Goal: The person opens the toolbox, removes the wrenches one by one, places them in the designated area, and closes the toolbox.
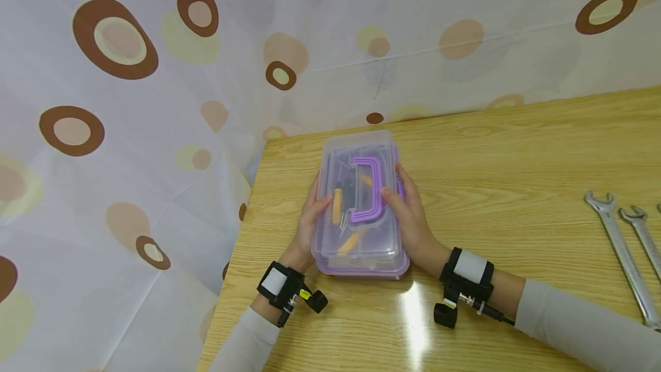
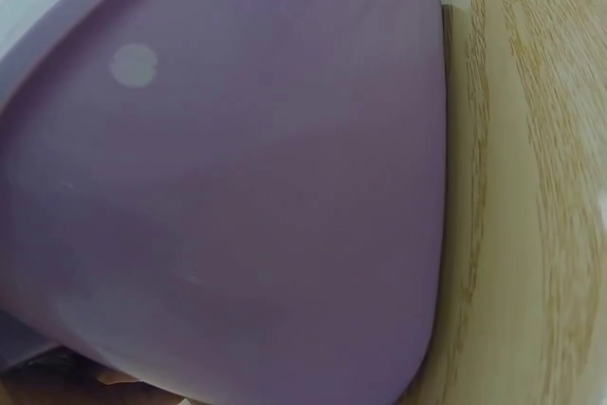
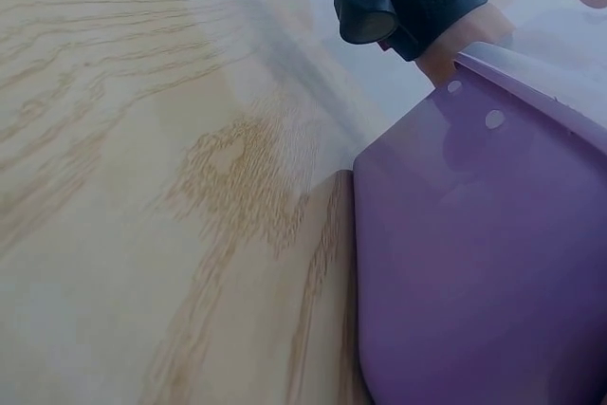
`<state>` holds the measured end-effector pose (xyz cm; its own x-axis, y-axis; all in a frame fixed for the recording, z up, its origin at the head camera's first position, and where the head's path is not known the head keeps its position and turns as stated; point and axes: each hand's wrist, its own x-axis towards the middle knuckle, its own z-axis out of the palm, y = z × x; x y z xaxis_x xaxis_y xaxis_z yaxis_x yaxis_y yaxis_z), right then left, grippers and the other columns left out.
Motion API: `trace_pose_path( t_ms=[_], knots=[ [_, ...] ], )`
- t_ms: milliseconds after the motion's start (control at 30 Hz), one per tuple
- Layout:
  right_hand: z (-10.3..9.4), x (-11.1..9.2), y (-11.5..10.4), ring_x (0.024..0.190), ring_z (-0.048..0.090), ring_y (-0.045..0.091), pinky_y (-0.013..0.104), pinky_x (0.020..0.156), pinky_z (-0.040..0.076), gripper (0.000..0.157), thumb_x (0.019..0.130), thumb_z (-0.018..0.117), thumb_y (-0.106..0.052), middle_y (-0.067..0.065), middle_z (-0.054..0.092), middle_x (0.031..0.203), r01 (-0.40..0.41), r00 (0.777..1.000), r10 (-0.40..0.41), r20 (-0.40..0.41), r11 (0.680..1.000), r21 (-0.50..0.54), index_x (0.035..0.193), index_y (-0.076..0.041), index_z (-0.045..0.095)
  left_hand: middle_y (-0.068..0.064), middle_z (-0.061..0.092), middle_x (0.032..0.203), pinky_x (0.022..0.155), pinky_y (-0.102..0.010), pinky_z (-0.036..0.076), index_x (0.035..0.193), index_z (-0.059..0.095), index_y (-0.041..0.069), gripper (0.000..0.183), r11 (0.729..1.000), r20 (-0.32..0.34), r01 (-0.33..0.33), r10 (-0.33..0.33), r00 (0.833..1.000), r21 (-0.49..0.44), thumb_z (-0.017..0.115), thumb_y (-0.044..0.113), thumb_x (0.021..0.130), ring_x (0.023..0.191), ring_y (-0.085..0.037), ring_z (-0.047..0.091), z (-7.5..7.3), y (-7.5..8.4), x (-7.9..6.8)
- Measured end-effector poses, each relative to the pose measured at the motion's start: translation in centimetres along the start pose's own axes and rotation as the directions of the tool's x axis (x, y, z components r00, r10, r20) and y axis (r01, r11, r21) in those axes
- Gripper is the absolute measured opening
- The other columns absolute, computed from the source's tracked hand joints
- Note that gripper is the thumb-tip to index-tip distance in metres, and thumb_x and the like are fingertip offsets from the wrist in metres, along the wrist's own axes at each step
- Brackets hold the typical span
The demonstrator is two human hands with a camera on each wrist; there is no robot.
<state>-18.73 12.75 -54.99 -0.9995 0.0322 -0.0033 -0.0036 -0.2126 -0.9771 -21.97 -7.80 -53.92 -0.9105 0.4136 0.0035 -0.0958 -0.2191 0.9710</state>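
Observation:
A plastic toolbox (image 1: 379, 245) with a clear lid and purple base sits on the wooden table between both hands. On its lid lies a purple carrying handle (image 1: 376, 188). Yellow-handled tools (image 1: 337, 205) show through the lid. My left hand (image 1: 308, 217) grips the box's left side, thumb at the lid's edge. Along the right side my right hand (image 1: 410, 217) holds it, thumb over the lid near the handle. Purple box wall (image 2: 247, 177) fills most of the left wrist view. In the right wrist view, the same base (image 3: 474, 244) stands against the tabletop.
Open-ended wrenches (image 1: 619, 245) lie at the table's right. A patterned curtain (image 1: 465, 73) hangs behind the table and along its left side. The wooden tabletop (image 1: 490, 177) has its left edge not far from the box.

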Motion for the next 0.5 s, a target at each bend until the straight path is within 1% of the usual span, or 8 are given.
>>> trace_pose_path(
  t_ms=[167,233,500],
  knots=[
    [0.37,0.07,0.02,0.152,0.031,0.028,0.042,0.128,0.023,0.073,0.109,0.047,-0.028,0.008,0.010,0.174,-0.008,1.000,0.008,0.002,0.999,0.036,0.170,-0.025,0.008,0.010,0.026,0.171,0.127,-0.042,0.025,0.169,0.011,0.037,0.069,1.000,-0.003,-0.004,0.004,1.000,-0.005,0.038,0.024,0.106,0.155,-0.021,0.032,-0.25,0.21,-0.06],
    [0.54,0.08,-0.03,0.152,0.032,0.028,0.042,0.128,0.023,0.073,0.109,0.048,-0.027,0.008,0.009,0.174,-0.010,1.000,0.010,0.000,0.999,0.044,0.170,-0.025,0.008,0.009,0.026,0.171,0.127,-0.042,0.026,0.169,0.011,0.037,0.070,1.000,-0.004,-0.008,0.008,1.000,-0.009,0.039,0.023,0.106,0.155,-0.021,0.032,-0.38,0.27,-0.03],
    [0.83,0.06,0.04,0.158,0.018,0.026,0.042,0.130,0.016,0.073,0.108,0.048,-0.032,0.007,0.005,0.175,0.000,1.000,0.000,-0.002,1.000,-0.022,0.170,-0.024,0.010,0.007,0.026,0.171,0.126,-0.043,0.027,0.169,0.012,0.035,0.069,1.000,-0.006,-0.018,0.018,1.000,-0.006,0.038,0.023,0.106,0.155,-0.023,0.032,-0.79,0.18,-0.18]
  ],
)
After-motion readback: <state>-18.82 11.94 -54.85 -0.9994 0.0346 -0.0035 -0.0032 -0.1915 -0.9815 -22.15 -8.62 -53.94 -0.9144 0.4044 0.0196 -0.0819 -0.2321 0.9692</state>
